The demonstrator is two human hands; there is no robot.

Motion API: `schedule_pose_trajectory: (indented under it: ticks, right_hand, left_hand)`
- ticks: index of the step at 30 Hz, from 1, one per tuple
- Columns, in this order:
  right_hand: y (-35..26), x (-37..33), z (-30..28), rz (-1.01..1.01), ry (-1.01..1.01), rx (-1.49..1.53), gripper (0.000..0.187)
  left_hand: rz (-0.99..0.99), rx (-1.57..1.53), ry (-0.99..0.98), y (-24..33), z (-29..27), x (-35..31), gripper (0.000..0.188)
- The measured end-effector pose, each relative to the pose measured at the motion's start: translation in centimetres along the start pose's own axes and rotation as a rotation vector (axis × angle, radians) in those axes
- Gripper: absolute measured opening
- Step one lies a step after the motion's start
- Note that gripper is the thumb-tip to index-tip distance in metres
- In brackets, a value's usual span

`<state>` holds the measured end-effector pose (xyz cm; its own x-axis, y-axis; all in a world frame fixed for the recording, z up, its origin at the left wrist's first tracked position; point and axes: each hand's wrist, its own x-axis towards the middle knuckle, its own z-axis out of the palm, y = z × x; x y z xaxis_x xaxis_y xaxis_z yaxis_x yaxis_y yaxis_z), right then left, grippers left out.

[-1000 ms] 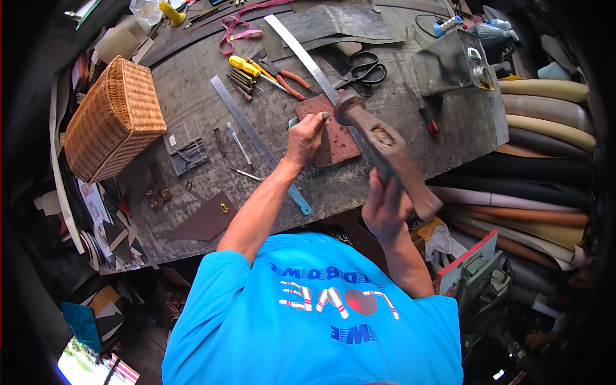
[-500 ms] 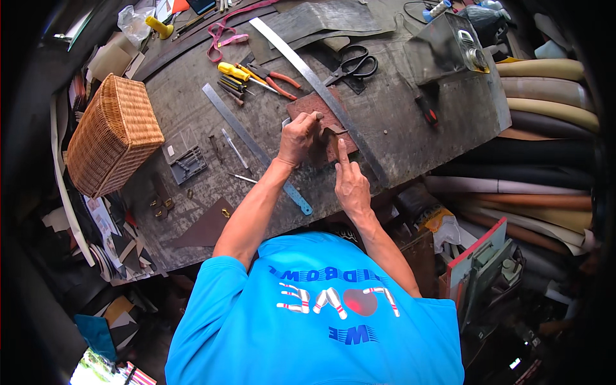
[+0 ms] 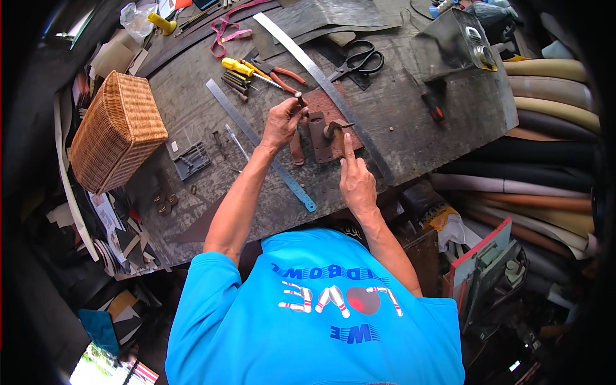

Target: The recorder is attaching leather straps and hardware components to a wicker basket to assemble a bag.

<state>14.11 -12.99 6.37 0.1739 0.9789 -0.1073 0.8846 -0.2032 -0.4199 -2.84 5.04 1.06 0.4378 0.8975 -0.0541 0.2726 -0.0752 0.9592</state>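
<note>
My left hand point(image 3: 282, 124) is closed around a short dark metal punch point(image 3: 299, 100) with a shiny end pointing up, just left of a brown leather piece point(image 3: 319, 142) with small holes. That leather lies on a reddish-brown block point(image 3: 332, 102), and a narrow brown leather strip point(image 3: 296, 151) is beside it, below my left hand. My right hand point(image 3: 358, 186) grips a hammer point(image 3: 333, 130) by its wooden handle, index finger stretched along it. The hammer's dark head is over the right side of the leather piece; whether they touch I cannot tell.
A metal ruler point(image 3: 301, 58) crosses the block's right edge; another ruler point(image 3: 256, 141) slants to the left. Beyond are pliers point(image 3: 279, 72), a yellow-handled screwdriver point(image 3: 237, 66) and black scissors point(image 3: 358, 61). A wicker basket point(image 3: 115, 135) stands left, a metal can point(image 3: 452, 48) far right.
My left hand has moved left and up off the leather, bringing the punch into sight. The hammer head has come out over the leather, which shows more fully now.
</note>
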Motion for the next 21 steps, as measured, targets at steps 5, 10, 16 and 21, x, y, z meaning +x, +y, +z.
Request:
schedule_pose_trajectory:
  ticks: [5,10,16,21]
  right_hand:
    - [0.1,0.0,0.4,0.0,0.019,0.01,0.074]
    - [-0.2,-0.1,0.4,0.011,0.022,0.032,0.073]
    - [0.1,-0.1,0.3,0.01,0.024,0.041,0.073]
    - [0.1,0.0,0.1,0.007,0.015,0.045,0.073]
  left_hand:
    - [0.188,0.095,0.015,0.8,2.2,0.2,0.013]
    - [0.245,0.183,0.037,0.6,3.3,0.7,0.016]
    - [0.284,0.16,0.048,0.8,3.2,0.9,0.015]
    - [0.287,0.155,0.015,0.7,3.2,0.9,0.013]
